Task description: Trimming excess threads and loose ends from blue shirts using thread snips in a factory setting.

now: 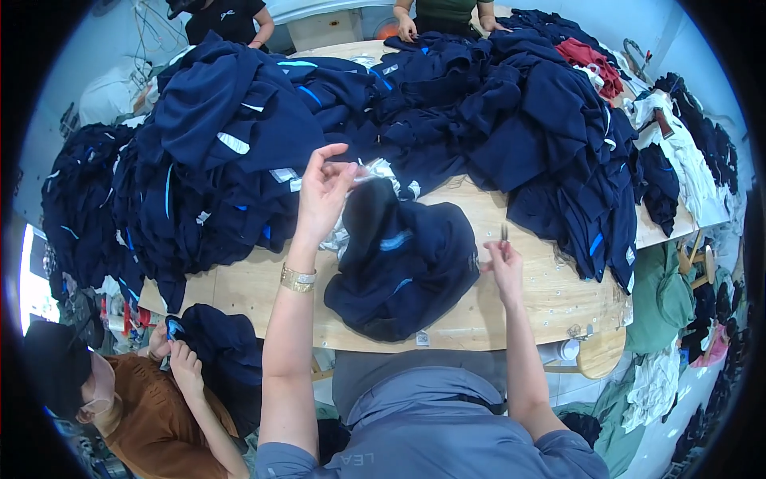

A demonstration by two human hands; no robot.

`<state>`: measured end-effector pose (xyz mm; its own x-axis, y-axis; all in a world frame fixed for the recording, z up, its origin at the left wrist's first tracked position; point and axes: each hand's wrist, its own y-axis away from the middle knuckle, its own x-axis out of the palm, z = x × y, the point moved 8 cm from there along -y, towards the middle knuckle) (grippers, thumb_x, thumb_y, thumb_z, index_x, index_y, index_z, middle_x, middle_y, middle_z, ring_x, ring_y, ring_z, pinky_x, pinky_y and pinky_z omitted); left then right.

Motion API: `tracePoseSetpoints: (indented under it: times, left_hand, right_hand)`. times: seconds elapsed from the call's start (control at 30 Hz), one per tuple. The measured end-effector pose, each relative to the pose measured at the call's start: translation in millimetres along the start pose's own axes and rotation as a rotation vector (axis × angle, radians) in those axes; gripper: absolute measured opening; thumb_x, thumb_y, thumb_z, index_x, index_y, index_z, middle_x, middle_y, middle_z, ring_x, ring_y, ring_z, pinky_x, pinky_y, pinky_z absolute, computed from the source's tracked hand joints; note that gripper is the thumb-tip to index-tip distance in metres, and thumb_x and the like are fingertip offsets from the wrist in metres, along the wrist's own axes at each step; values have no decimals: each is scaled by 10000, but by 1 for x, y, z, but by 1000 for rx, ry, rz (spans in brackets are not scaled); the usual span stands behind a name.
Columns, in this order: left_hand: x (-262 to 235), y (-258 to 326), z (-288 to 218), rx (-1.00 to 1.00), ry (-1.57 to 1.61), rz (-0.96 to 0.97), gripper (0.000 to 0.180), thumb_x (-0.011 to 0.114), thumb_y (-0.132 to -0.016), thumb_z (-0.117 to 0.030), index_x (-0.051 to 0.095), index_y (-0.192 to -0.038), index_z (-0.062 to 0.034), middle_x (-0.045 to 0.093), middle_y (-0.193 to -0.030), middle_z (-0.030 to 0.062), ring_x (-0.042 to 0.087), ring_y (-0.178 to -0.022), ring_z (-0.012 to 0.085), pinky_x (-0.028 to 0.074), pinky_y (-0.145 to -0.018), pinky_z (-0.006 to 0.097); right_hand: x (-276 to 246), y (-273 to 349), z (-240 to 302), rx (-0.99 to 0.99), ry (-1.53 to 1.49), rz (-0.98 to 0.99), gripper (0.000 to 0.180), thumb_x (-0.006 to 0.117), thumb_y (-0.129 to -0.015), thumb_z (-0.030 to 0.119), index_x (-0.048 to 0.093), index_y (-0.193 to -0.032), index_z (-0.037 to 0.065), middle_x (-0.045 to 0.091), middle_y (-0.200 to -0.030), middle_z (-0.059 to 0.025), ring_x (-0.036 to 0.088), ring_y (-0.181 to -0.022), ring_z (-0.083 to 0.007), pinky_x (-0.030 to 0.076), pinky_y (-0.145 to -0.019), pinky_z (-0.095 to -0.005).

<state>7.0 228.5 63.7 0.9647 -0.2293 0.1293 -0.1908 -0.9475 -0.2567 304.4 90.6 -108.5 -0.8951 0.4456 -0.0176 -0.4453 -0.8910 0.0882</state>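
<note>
A bunched navy garment (431, 263) with light blue trim lies on the wooden table in front of me. My left hand (323, 195) is raised at its upper left, thumb and forefinger pinched. Something pale and partly see-through (365, 173) is at those fingertips, too unclear to name. Behind it sits a small crumpled white heap (383, 170). Just off the garment's right side, my right hand (505, 271) is closed on a small pointed tool that looks like thread snips (504, 232), tips upward.
Large heaps of navy garments (231, 120) (550, 120) cover the table's far and side parts. A red cloth (589, 64) tops the right heap. At lower left a person (152, 407) handles a navy garment; two people stand across the table (471, 247).
</note>
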Motion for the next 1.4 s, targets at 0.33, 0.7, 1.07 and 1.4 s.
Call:
tracePoseSetpoints:
  times: [0.33, 0.7, 1.07, 1.4]
  left_hand:
    - [-46, 86, 102, -46, -1067, 32, 487, 745, -713, -305, 570, -1056, -7, 634, -897, 156, 595, -899, 233, 460, -791, 320]
    - [-95, 107, 67, 33, -208, -586, 157, 585, -863, -103, 578, -977, 5, 573, -853, 58, 575, -705, 114, 503, -626, 283]
    - [45, 109, 92, 134, -956, 243, 121, 572, -757, -2, 621, -862, -37, 545, -931, 120, 591, -799, 294, 494, -637, 383]
    - [-47, 102, 38, 112, -739, -300, 52, 608, -827, -50, 643, -860, -30, 627, -773, 93, 601, -658, 211, 471, -620, 292]
  right_hand:
    - [-43, -12, -53, 314, -101, -155, 226, 458, -942, 220, 546, -997, 19, 555, -703, -42, 527, -456, -97, 416, -373, -208]
    - [13, -38, -30, 176, 78, 32, 231, 491, -926, 216, 604, -970, 19, 518, -647, 0, 459, -525, -58, 361, -456, -212]
    - [-43, -10, -43, 119, 54, -138, 241, 471, -941, 239, 584, -933, 26, 510, -629, -1, 431, -466, -48, 349, -411, -202]
    - [-45, -6, -44, 100, -17, -192, 215, 471, -942, 222, 572, -935, 32, 487, -595, 7, 414, -413, -43, 333, -359, -190]
